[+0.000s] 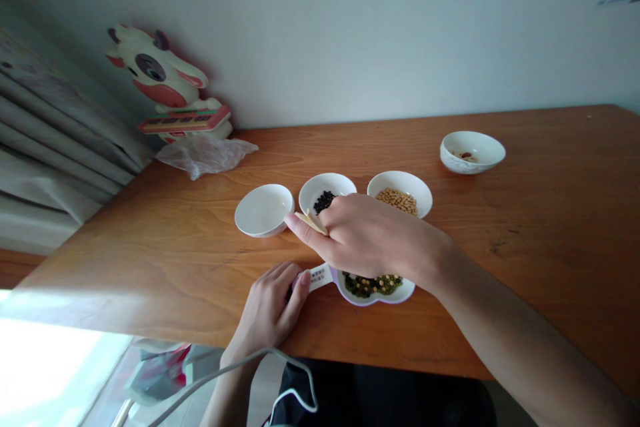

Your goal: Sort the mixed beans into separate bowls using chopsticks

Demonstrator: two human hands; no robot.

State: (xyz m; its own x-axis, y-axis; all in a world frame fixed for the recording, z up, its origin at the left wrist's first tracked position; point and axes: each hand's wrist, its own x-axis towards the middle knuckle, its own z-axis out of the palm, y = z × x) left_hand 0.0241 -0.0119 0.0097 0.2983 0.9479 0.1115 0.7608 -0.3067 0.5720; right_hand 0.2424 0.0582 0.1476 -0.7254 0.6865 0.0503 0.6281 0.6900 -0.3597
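Note:
My left hand (273, 303) is closed around the labelled handle (320, 276) of a white, lilac-edged dish (373, 300) near the table's front edge. Green beans mixed with yellowish and dark ones (367, 285) lie in the dish, partly hidden under my right wrist. Above it, my right hand (367, 233) grips a pair of wooden chopsticks (314, 222); only their ends show, and their other ends are hidden by the hand. Beyond the hand stand a bowl of black beans (327, 181) and a bowl of yellow soybeans (400, 180). At left, a white bowl (265, 210) looks empty.
A patterned white bowl (473, 150) with a few reddish-brown bits sits at the back right. A cow-shaped toy keyboard (170, 87) and a crumpled plastic bag (205, 153) occupy the back left corner. A pale cable (235, 363) loops across my left forearm.

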